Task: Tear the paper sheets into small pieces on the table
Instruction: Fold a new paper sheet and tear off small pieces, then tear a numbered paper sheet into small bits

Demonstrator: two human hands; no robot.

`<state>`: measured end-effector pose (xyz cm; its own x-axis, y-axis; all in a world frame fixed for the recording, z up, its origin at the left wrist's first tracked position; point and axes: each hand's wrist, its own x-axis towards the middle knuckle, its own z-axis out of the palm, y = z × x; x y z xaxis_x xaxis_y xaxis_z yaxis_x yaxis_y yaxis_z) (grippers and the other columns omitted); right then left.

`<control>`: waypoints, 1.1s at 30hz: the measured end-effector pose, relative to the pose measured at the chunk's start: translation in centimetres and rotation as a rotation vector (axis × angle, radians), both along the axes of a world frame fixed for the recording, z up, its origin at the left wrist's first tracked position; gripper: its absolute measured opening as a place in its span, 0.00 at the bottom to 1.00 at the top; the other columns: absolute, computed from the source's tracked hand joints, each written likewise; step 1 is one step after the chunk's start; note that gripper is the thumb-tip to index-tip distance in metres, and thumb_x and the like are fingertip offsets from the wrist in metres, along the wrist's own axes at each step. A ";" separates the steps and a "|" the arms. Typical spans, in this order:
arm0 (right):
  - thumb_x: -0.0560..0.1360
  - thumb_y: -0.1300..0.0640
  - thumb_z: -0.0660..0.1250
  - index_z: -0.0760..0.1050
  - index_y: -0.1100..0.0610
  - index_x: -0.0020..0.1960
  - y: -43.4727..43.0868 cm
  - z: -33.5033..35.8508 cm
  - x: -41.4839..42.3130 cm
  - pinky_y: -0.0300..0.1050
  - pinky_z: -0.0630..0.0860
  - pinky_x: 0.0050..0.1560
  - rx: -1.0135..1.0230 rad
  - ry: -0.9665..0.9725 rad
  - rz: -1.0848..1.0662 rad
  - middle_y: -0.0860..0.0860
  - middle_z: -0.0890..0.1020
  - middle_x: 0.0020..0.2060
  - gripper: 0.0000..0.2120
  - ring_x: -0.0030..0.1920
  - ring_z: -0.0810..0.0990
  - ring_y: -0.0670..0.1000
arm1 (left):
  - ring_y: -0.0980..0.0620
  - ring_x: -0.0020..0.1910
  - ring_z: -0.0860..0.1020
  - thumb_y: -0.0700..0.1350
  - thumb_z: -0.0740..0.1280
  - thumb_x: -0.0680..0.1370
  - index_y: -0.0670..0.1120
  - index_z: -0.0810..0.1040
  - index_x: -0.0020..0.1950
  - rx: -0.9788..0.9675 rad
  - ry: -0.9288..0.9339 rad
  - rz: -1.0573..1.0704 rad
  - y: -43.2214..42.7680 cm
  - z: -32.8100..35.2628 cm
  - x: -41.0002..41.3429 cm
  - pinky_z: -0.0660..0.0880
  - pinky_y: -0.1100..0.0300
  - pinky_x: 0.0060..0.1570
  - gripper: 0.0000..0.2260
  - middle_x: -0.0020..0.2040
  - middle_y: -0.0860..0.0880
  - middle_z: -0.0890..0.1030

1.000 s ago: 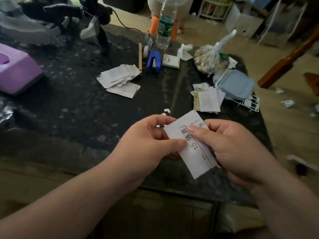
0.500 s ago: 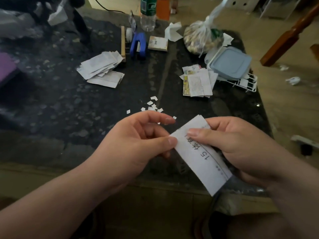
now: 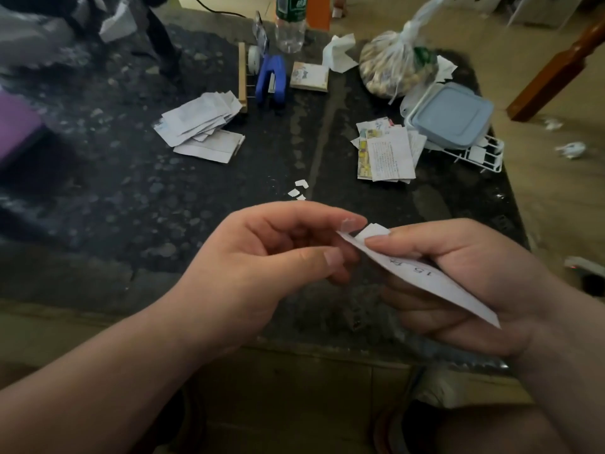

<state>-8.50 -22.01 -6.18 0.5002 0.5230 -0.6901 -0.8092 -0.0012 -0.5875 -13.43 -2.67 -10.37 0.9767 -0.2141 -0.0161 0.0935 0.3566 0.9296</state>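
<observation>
Far left on the dark speckled surface (image 3: 98, 178) there's a purple box (image 3: 16, 126), half out of shot. Next over, a loose pile of white paper slips (image 3: 199, 119) sits just left of a blue stapler (image 3: 271, 80).

The left hand (image 3: 262, 257) hovers over the near edge with its fingers curled and its index fingertip on the far corner of the paper slip (image 3: 425, 276). The thumb sits a bit apart below, so I honestly can't tell if it's actually pinching the slip or just touching it.

A few tiny torn bits (image 3: 299, 188) lie on the surface just past that hand. Farther right and back there's a tied plastic bag of nuts (image 3: 393, 70), with a stack of printed sheets (image 3: 389, 155) nearer.

The slip is held in the air above the near edge and has a small flap sticking up at its far end. The right hand (image 3: 458, 276) grips it, thumb on top and fingers curled underneath.

Beyond that, a blue lidded container (image 3: 451, 116) rests on a white wire rack (image 3: 484, 155).
</observation>
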 end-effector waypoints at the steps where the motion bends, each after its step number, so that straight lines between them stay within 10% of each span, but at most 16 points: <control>1: 0.72 0.59 0.64 0.81 0.65 0.43 0.0 0.1 -0.1 0.32 0.60 0.13 -0.007 -0.001 0.004 0.52 0.71 0.20 0.11 0.15 0.65 0.43 | 0.48 0.46 0.83 0.37 0.71 0.72 0.45 0.87 0.55 0.011 -0.011 -0.002 0.1 -0.1 -0.1 0.80 0.58 0.49 0.13 0.47 0.43 0.86; 27: 0.72 0.57 0.64 0.81 0.56 0.30 -0.4 0.3 -0.5 0.32 0.59 0.15 -0.022 -0.055 0.182 0.48 0.70 0.19 0.14 0.17 0.65 0.42 | 0.53 0.38 0.80 0.42 0.73 0.76 0.42 0.86 0.48 0.399 -0.315 0.024 0.1 0.1 -0.6 0.74 0.63 0.40 0.05 0.40 0.52 0.82; 33: 0.65 0.30 0.67 0.82 0.50 0.44 -0.8 -0.6 0.3 0.54 0.80 0.42 -0.626 -0.748 0.190 0.51 0.85 0.36 0.24 0.36 0.83 0.54 | 0.52 0.38 0.77 0.45 0.73 0.76 0.45 0.84 0.41 0.512 -0.316 0.082 0.1 0.2 -0.8 0.71 0.64 0.41 0.05 0.38 0.52 0.79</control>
